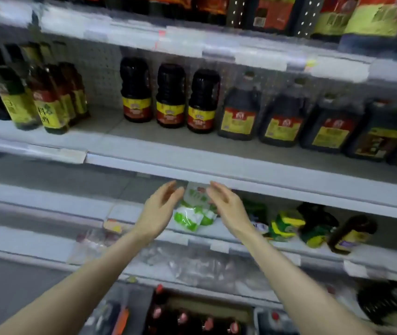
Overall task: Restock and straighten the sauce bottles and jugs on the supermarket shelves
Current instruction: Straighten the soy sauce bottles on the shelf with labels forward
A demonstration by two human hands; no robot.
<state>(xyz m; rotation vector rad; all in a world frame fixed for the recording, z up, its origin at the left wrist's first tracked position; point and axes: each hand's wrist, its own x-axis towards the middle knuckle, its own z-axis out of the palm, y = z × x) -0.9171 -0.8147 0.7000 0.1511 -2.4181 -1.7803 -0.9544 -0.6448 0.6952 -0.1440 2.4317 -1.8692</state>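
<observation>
1. Both bare forearms reach far into the shelving. The left hand [161, 209] and right hand [226, 206] stand palm facing palm, either side of a green-and-white packet [192, 217].
2. The fingers of both hands are nearly straight and loosely together, gripping nothing. Blur hides whether any fingertip touches the packet.
3. The packet sits at the front of the lower shelf [71, 204], just beneath the lip of the middle shelf [168, 139].
4. Upright on the middle shelf are three dark sauce bottles [170, 95] with red-and-yellow labels in the centre. A row of dark handled jugs [282, 117] stands to their right, and slimmer yellow-labelled bottles [50, 100] stand at the far left.
5. Right of the packet lie green-and-yellow packs [286, 223] and a tilted brown bottle [349, 234].
6. Nearer and lower are clear plastic bags [192, 267] and red-capped bottles [192, 320].
</observation>
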